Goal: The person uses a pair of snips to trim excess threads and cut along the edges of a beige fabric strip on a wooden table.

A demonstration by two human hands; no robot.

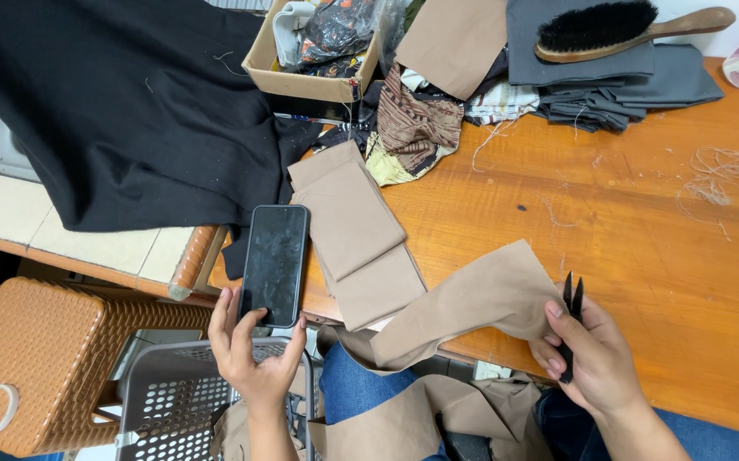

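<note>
Left hand (pixel 254 354) is curling around the lower end of a dark smartphone (pixel 274 263), thumb pressing on the glass, and the phone is lying partly over the near edge of the wooden surface (pixel 608 222), close to its near-left corner. Right hand (pixel 587 358) is closing on a small pair of black thread snips (pixel 571 320), blades pointing away from the person, while its fingers are also pinching the end of a tan fabric strip (pixel 463 312) that is draping from the near edge of the surface down onto the person's lap. That strip looks light, thin and limp, so it would likely sag wherever it is unsupported and is best taken at an edge or corner, as the hand is doing; the phone is rigid and smooth, probably slippery, and is best held across its sides. Just beyond the phone, a folded stack of tan fabric pieces (pixel 356 230) is resting near the left edge. A large black cloth (pixel 122 111) is spilling over the far-left corner beside a cardboard box (pixel 301 64) of scraps. Along the far edge, a wooden brush (pixel 617 30) is sitting on folded grey fabric (pixel 617 81). Below the surface on the left, a grey perforated basket (pixel 173 401) and a brown woven stool (pixel 36 358) are standing.
</note>
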